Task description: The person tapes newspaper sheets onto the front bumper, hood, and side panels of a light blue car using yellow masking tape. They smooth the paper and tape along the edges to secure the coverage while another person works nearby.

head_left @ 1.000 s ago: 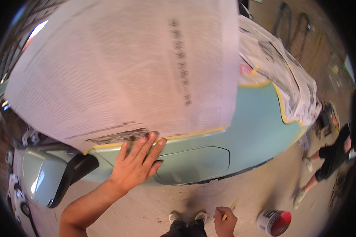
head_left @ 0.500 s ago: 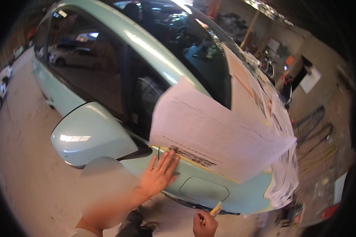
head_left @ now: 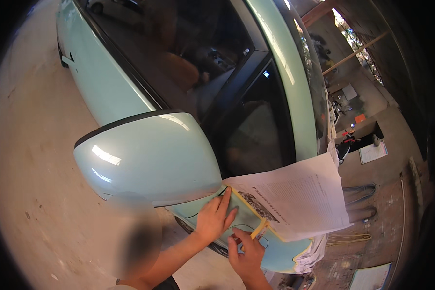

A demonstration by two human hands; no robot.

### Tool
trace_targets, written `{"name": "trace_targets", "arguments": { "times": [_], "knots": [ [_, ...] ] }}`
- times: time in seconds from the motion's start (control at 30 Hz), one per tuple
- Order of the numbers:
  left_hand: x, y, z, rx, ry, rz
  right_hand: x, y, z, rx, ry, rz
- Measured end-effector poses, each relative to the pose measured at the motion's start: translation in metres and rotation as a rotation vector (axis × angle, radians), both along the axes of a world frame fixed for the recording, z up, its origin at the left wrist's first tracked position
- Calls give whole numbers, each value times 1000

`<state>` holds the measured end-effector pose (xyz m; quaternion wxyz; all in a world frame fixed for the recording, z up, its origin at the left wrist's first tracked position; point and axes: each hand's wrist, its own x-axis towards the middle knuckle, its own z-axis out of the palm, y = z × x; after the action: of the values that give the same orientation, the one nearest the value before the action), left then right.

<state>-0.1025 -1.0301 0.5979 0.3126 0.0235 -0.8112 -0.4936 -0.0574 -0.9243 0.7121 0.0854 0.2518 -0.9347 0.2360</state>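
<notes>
A printed paper sheet [head_left: 304,193] lies over the pale green car body. Yellow masking tape [head_left: 277,235] runs along its lower edge, on the front fender [head_left: 279,253]. My left hand [head_left: 211,220] is open, its extended fingertips pressed at the taped corner of the sheet beside the side mirror [head_left: 150,154]. Just right of it, my right hand [head_left: 248,253] is closed around a slim yellow tool [head_left: 259,228], whose upper end reaches the tape line. The tool's exact kind and its lower part are hidden by my fingers.
The side mirror juts out left of my hands. More covering paper [head_left: 311,258] wraps the front of the car. Dark hoses [head_left: 360,191] lie on the floor at the right, and a white board [head_left: 370,278] stands at the lower right.
My view has moved closer to the mirror. My left hand has shifted to the sheet's corner beside it. My right hand has brought the yellow tool up to the tape edge.
</notes>
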Motion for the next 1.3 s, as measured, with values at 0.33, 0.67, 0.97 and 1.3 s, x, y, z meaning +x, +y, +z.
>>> {"name": "trace_targets", "arguments": {
  "times": [0.33,0.67,0.97,1.3],
  "knots": [
    [3,7,15,458,-130,-96,9,6,-11,11,-78,-5],
    [6,9,21,702,-251,-270,36,6,-8,121,-133,-94],
    [72,-35,-10,139,-225,-420,51,-15,7,135,-163,-92],
    [265,-310,-214,-115,-874,-103,93,1,-30,-157,-191,-346]
  ]
}}
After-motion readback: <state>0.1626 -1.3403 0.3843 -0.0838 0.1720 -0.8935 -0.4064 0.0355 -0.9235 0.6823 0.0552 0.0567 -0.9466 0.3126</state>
